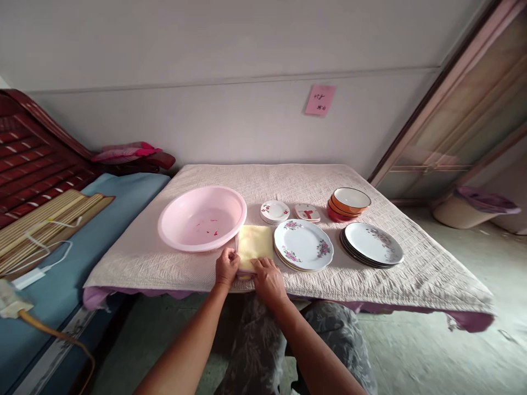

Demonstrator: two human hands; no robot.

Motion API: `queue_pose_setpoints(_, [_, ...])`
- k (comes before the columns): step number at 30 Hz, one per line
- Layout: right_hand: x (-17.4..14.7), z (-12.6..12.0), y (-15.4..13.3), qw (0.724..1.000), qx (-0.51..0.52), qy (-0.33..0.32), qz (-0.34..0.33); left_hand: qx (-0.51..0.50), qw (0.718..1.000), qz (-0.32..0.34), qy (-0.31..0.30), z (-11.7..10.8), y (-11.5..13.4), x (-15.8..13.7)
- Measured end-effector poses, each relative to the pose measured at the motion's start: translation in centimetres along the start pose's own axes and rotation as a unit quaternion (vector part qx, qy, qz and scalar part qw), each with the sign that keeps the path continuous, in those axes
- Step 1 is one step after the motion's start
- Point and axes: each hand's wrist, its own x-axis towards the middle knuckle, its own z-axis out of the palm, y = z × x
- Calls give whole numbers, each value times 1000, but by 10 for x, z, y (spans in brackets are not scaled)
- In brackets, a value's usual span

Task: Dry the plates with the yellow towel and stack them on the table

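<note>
A folded yellow cloth lies at the front of the table, with pinkish-purple layers showing along its left and front edges. At its left edge, my left hand is closed, fingertips pinching the cloth. My right hand rests on the front right corner, its fingers laid over the yellow top. Left of the cloth stands a pink basin with red marks on its bottom. Close by on the right is a stack of flowered white plates.
Farther back are small plates, squarish dishes and stacked orange and red bowls. Dark-edged plates sit to the right. A quilted cover drapes the table. A bed with cables adjoins the left side.
</note>
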Motion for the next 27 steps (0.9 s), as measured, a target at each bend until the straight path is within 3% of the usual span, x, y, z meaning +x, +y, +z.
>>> queue_pose_setpoints(5, [3, -6, 5, 1000, 9, -4, 13, 3, 1000, 5, -13, -2, -4, 4])
queue_pose_setpoints(13, [0, -14, -3, 1000, 6, -6, 0, -3, 1000, 2, -20, -14, 15, 3])
queue_pose_setpoints(22, [0, -22, -1, 1000, 3, -17, -17, -33, 995, 16, -98, -22, 14, 14])
queue_pose_setpoints(27, [1, -23, -2, 1000, -1, -21, -21, -42, 994, 14, -100, -26, 19, 14])
